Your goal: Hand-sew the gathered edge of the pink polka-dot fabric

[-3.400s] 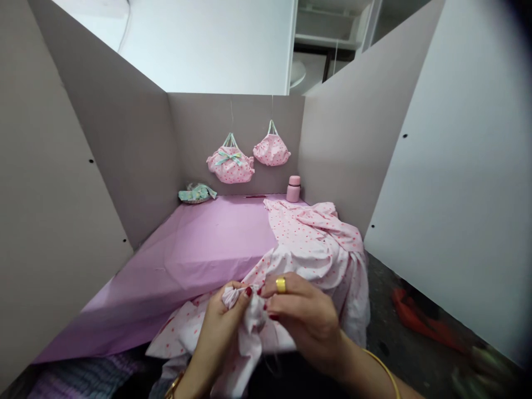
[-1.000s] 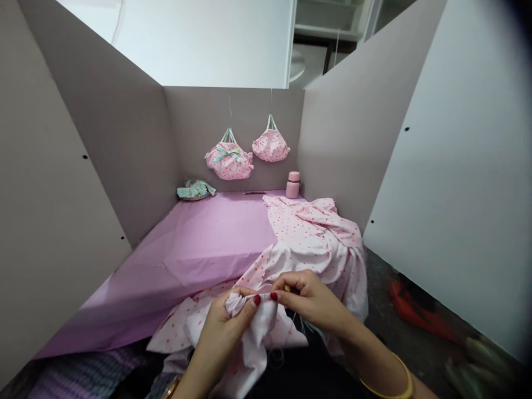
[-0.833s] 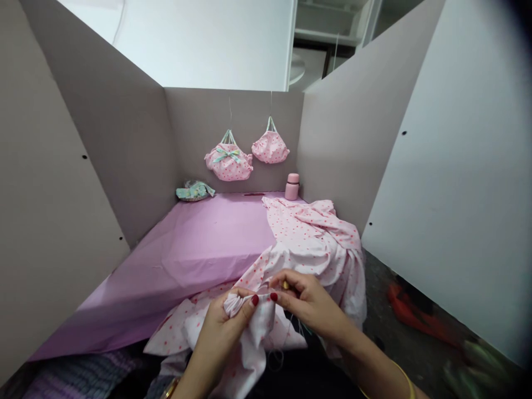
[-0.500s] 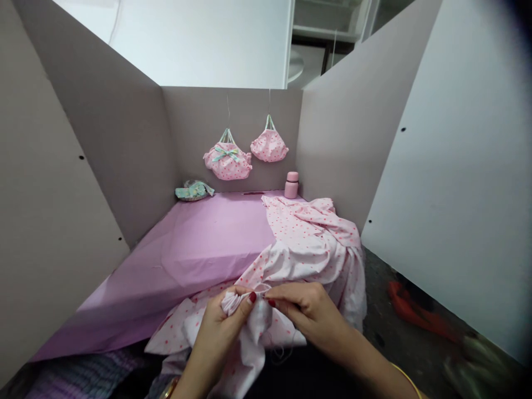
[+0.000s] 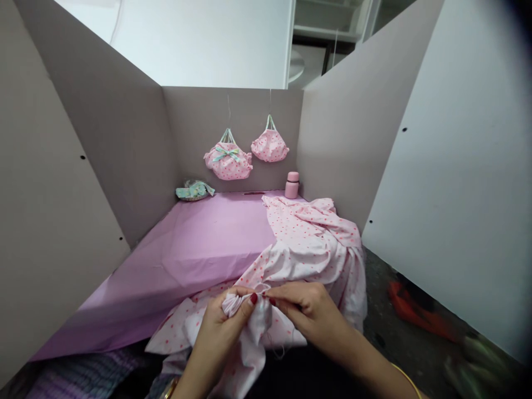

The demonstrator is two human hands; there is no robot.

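Note:
Pink-and-white polka-dot fabric point(image 5: 316, 260) spreads over the right of the table and down into my lap. My left hand point(image 5: 226, 313) is closed around a bunched, pleated part of it, thumb on top. At the fabric's edge, right beside that thumb, the fingertips of my right hand point(image 5: 310, 310) are pinched together. Whatever sits in that pinch is too small to make out. A small loop stands up between the two hands. Loose thread point(image 5: 279, 350) dangles in curls below the fabric.
Grey panels enclose the purple-covered table point(image 5: 216, 227) on three sides. Two polka-dot pouches, one with a bow point(image 5: 228, 160) and one plain point(image 5: 270, 147), hang at the back. A pink bottle point(image 5: 292, 185) and green patterned cloth point(image 5: 194, 191) stand below. Something red point(image 5: 415, 313) lies on the floor.
Both hands stay almost where they were, with the right fingertips still at the fabric's edge. The hanging thread has shifted slightly.

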